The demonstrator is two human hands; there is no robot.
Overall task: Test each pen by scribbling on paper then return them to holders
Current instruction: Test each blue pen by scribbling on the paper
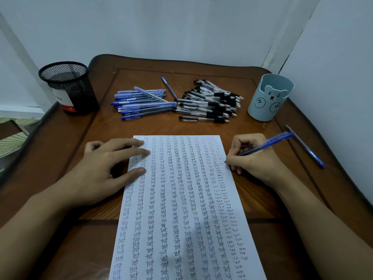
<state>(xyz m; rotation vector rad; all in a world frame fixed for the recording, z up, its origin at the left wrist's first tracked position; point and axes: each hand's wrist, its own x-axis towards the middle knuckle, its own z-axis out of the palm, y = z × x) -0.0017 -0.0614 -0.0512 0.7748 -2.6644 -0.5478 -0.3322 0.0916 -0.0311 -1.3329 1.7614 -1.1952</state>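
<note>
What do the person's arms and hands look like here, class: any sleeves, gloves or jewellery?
Both forearms are bare right up to the picture's edge, with no sleeve in view. The left hand and the right hand wear no gloves, and no ring, watch or bracelet shows on either. The nails that show on the fingers look short and unpainted.

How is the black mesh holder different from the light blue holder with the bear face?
The black mesh holder is see-through wire; the light blue holder has solid walls with a bear face. The black mesh holder stands at the far left of the table, the light blue holder at the far right. The mesh rim is even; the blue rim dips in front. Both stand upright, and no pen sticks out of either.
</note>
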